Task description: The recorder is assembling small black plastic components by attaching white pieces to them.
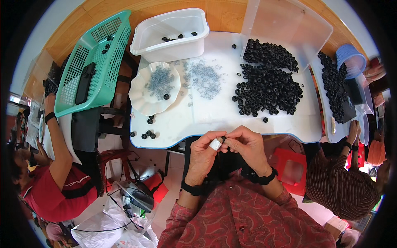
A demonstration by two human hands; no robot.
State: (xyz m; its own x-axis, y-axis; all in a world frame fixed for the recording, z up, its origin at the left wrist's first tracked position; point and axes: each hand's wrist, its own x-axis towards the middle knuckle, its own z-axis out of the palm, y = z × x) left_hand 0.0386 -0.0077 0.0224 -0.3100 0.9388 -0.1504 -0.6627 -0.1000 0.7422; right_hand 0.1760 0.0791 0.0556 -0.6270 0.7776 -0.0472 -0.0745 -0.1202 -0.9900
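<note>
My left hand [203, 155] and my right hand [245, 145] meet just below the near edge of the white table [215, 113]. Their fingertips pinch one small black ring [223, 139] between them; a white tape patch covers my left thumb. A big heap of black rubber rings [269, 89] lies on the table ahead to the right. Small clear pieces [205, 76] are scattered at the table's middle. More of them fill a white scalloped dish [154, 88].
A white tub [171, 35] with a few rings stands at the back, a clear bin [289, 25] beside it. A green basket [94, 62] sits to the left. Another person in red [58, 182] sits left; a person in stripes [343, 182] works right.
</note>
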